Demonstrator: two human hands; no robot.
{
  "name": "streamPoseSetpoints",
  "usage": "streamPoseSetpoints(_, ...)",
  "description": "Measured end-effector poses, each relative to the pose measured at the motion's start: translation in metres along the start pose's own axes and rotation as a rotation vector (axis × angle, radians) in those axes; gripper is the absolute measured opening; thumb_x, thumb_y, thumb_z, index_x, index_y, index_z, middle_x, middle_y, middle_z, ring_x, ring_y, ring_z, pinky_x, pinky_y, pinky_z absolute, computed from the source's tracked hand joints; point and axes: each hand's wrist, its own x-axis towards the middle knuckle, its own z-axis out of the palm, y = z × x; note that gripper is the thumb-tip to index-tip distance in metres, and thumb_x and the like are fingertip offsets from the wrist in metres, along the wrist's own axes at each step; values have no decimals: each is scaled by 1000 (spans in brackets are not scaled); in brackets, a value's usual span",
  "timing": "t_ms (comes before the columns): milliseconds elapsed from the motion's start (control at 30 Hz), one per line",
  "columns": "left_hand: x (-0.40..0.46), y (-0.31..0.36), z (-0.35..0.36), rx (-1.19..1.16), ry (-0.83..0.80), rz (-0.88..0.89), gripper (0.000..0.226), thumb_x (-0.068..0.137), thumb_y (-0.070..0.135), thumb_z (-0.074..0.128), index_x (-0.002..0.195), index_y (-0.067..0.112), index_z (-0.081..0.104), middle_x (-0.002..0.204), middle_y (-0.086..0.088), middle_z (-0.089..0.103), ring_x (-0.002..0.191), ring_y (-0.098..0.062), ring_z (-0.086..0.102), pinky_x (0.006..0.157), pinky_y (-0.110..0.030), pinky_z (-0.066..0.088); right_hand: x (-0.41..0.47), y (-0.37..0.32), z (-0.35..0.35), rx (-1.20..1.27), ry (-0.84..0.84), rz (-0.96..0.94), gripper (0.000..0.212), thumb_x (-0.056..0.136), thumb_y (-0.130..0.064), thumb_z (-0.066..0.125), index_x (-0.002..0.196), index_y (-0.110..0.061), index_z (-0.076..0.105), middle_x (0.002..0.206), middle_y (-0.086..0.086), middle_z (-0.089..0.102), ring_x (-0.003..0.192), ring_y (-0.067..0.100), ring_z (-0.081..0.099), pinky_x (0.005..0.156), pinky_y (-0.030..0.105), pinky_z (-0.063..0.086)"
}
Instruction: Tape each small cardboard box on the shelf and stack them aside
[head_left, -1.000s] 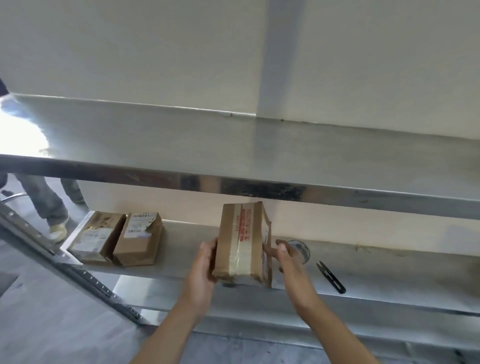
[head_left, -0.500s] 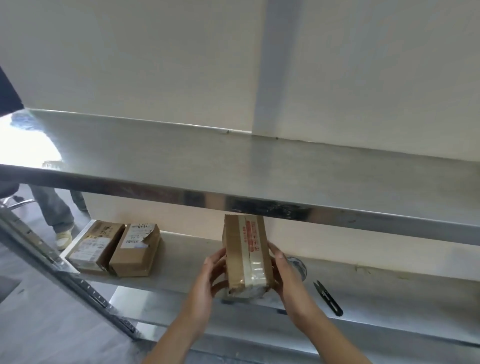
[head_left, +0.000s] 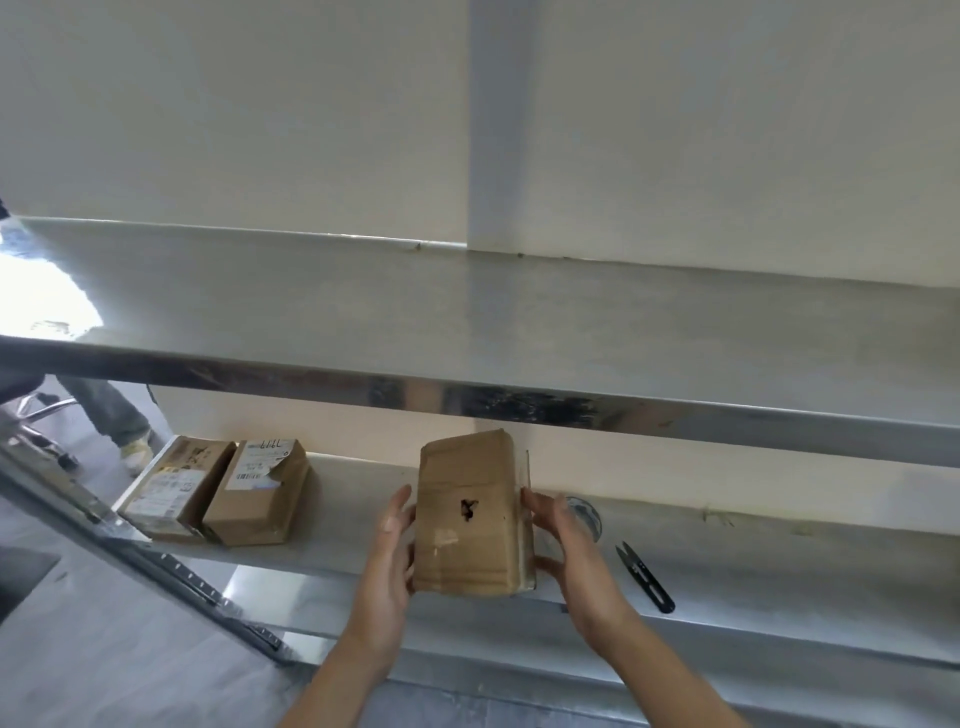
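Fingers of the left hand (head_left: 388, 558) and right hand (head_left: 571, 551) clasped opposite sides of a small cardboard box (head_left: 470, 514), held upright over the front edge of the lower shelf (head_left: 779, 561). Its brown face showed a ragged dark hole and clear tape. Two more boxes (head_left: 218, 491) lay at the shelf's left end, snips (head_left: 644, 576) right.

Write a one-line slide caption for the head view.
Both hands, left and right, hold a box over the shelf near snips.
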Motion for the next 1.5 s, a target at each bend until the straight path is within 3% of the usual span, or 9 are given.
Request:
streamPoseSetpoints(333,13,-33,-1,111,-18,-205,48,103,50,23,135,30,53,129,7,64,117,-8,60,90,-30,48,21,24,-7,-143,-59,103,41,93,-74,25,122,-65,53,131,-26,59,127,3,52,112,39,42)
streamPoseSetpoints(500,16,-41,-2,161,-19,-237,55,93,60,28,134,34,55,129,9,65,118,-10,60,94,-34,47,24,28,-9,-92,-65,167,37,103,-59,22,114,-53,56,100,-32,70,93,-10,67,74,18,55)
streamPoseSetpoints(733,17,-44,0,154,-17,-237,59,93,60,27,136,32,56,134,7,64,127,-14,56,112,-46,40,32,42,-18,-104,-69,162,42,96,-71,28,124,-57,56,122,-22,67,114,4,63,99,37,53)
streamPoseSetpoints(800,20,-41,-1,119,23,-228,52,101,53,25,134,27,57,131,8,64,130,-18,54,115,-47,37,34,39,-29,-281,52,79,38,101,-61,39,127,-45,61,130,-15,64,117,7,59,106,34,45)
streamPoseSetpoints(900,24,-36,-4,68,165,-168,42,108,39,28,134,22,56,139,3,58,131,-23,52,109,-43,42,47,38,-59,-876,149,-75,41,97,-14,52,138,-16,54,146,3,51,126,17,49,106,28,36)
streamPoseSetpoints(1000,30,-30,-4,67,262,-74,37,109,34,33,130,21,59,139,2,58,128,-21,54,92,-36,48,58,42,-75,-1403,-30,-34,54,90,-26,56,143,-25,48,149,-7,46,137,16,41,106,30,31)
streamPoseSetpoints(1133,32,-21,1,145,319,38,31,110,25,35,126,24,61,134,3,61,128,-18,55,99,-36,46,67,49,-74,-1633,-49,-112,36,98,-29,48,134,-29,55,136,-6,57,130,18,46,100,32,32)
streamPoseSetpoints(1300,27,0,12,300,289,134,24,104,16,51,119,30,65,121,15,66,116,-2,59,105,-30,45,68,47,-82,-1489,82,-210,23,101,-28,45,117,-24,61,122,-4,62,117,20,54,84,32,32)
streamPoseSetpoints(1500,40,24,57,693,29,171,26,99,21,62,116,40,63,115,28,64,111,5,59,87,-3,41,46,18,-88,-1093,245,-683,28,96,-39,46,92,-24,69,83,-8,68,79,18,58,64,29,36)
